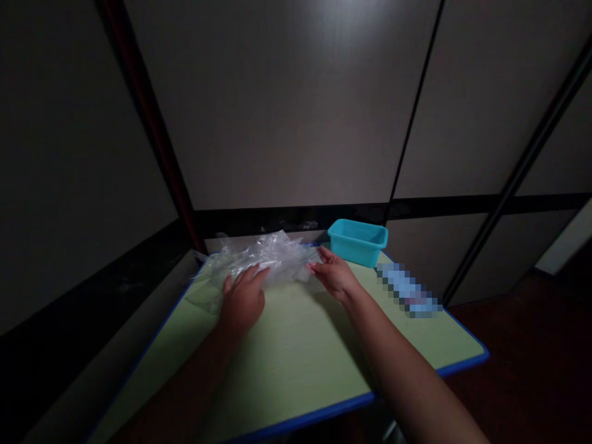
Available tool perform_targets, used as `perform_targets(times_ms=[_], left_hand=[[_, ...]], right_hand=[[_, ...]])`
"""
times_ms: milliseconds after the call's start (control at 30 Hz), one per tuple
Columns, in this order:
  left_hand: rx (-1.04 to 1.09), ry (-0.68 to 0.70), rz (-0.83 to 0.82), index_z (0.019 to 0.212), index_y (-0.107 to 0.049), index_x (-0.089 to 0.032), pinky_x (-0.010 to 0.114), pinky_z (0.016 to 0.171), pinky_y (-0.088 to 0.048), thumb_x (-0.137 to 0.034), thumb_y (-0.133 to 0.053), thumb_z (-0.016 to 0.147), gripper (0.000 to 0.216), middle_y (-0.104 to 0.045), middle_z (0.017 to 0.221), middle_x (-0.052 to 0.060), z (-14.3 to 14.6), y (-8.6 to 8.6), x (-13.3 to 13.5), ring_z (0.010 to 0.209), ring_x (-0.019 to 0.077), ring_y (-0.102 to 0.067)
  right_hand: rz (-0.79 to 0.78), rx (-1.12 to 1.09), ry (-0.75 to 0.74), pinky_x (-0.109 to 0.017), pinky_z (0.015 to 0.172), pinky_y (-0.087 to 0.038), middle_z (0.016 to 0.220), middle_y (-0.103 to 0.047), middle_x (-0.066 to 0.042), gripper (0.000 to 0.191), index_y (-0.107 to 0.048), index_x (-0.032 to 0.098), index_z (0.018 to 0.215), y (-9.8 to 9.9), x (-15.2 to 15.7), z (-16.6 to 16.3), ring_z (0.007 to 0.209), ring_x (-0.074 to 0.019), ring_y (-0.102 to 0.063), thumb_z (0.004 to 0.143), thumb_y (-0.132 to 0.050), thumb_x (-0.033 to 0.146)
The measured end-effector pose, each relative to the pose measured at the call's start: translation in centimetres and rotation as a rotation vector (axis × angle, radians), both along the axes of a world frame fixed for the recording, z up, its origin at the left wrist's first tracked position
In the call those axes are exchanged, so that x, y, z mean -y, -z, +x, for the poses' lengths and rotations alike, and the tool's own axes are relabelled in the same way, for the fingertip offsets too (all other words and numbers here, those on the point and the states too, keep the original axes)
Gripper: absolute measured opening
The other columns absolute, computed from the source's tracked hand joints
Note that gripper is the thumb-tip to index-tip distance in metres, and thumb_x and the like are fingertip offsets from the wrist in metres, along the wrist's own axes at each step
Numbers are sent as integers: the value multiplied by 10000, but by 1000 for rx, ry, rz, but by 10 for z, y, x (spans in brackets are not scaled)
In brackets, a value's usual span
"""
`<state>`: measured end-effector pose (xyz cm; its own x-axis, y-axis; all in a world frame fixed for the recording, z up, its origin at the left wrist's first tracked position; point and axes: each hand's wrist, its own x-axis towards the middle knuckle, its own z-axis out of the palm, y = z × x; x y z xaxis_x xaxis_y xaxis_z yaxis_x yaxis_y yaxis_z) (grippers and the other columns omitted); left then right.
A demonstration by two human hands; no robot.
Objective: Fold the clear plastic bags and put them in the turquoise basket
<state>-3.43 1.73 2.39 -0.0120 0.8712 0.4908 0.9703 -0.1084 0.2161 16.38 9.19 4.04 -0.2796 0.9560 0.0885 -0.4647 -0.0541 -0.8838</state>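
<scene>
Crumpled clear plastic, like thin bags or film (277, 250), lies across the far left part of the table. My left hand (243, 302) is at its near left side, fingers spread and reaching onto the plastic. At the right end of the plastic, my right hand (335, 274) is closed, with thumb and fingers pinching its edge. Just beyond the right hand stands a turquoise plastic basket (356, 250); its floor is hidden from this angle.
The pale green table (296, 345) has a blue edge band. A blurred-out bluish flat item (409, 290) lies on its right side. Large grey panels (296, 123) with dark strips rise directly behind the table. Dark reddish floor (518, 364) shows at right.
</scene>
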Motion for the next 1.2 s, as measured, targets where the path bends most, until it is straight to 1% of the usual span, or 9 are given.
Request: perform_targets(times_ms=[167, 233, 367, 533, 700, 800, 967, 1100, 1200], left_hand=[[23, -125, 172, 1154, -607, -217, 627, 1035, -66, -67, -446, 730, 477, -549, 1248, 138, -18, -12, -1, 1190, 349, -444], [150, -64, 165, 1080, -655, -216, 602, 1048, -104, -77, -462, 708, 441, -576, 1218, 119, -21, -13, -3, 1185, 346, -449], [350, 204, 26, 818, -735, -230, 451, 1021, -322, -122, -492, 669, 305, -662, 1072, 63, -19, -15, -5, 1098, 290, -530], [561, 299, 112, 654, -715, -246, 397, 1035, -308, -164, -513, 660, 218, -656, 1043, 22, -14, -24, 2, 1094, 265, -515], [1052, 396, 223, 686, -673, -225, 390, 1006, -346, -292, -544, 702, 146, -642, 976, 33, -23, -38, 8, 1065, 252, -526], [1425, 484, 185, 797, -633, -244, 430, 924, -431, -557, -391, 751, 398, -636, 1013, 49, -33, -46, 11, 1083, 267, -528], [1764, 406, 177, 844, -579, -276, 376, 874, -480, -662, -228, 756, 529, -617, 1022, 33, -43, -55, 13, 1057, 218, -539], [1810, 465, 99, 820, -626, -226, 395, 844, -487, -630, -334, 757, 503, -634, 938, 71, -30, -51, 9, 976, 240, -566], [1496, 542, -42, 804, -665, -180, 419, 866, -461, -572, -463, 740, 445, -654, 905, 98, -8, -43, 12, 952, 276, -573]], right_hand=[[0, 91, 58, -190, 601, -515, 1516, -105, -51, 846, -317, 249, 1364, -1, -7, 8, 719, -64, -593, 604, -635, 53], [-18, 174, 81, -185, 570, -509, 1515, -106, -54, 880, -260, 265, 1395, 3, -10, 10, 753, -83, -608, 623, -631, 62], [-71, 264, 31, -181, 477, -479, 1422, -338, -122, 884, -325, 222, 1379, 11, -14, 13, 648, -93, -605, 584, -645, 8], [-91, 265, -82, -176, 434, -455, 1171, -591, -114, 759, -509, 180, 1255, 9, -7, 17, 559, -87, -570, 543, -684, -18], [-50, 220, -127, -183, 458, -464, 1407, -378, -86, 756, -515, 221, 1246, -1, 11, 26, 554, -52, -564, 544, -690, 2], [-22, 263, -226, -205, 489, -471, 1443, -316, -101, 803, -486, 221, 1277, 4, 22, 46, 577, -61, -580, 527, -691, 16], [-65, 440, -414, -220, 513, -438, 892, -679, -42, 930, -377, 169, 1364, 23, 38, 93, 547, -97, -560, 501, -699, 38], [6, 593, -494, -229, 537, -415, 578, -588, 65, 956, -289, 154, 1408, 28, 49, 115, 503, -94, -515, 556, -719, 95], [88, 671, -520, -224, 538, -406, 559, -544, 83, 927, -293, 173, 1408, 27, 56, 119, 506, -87, -490, 591, -730, 148]])
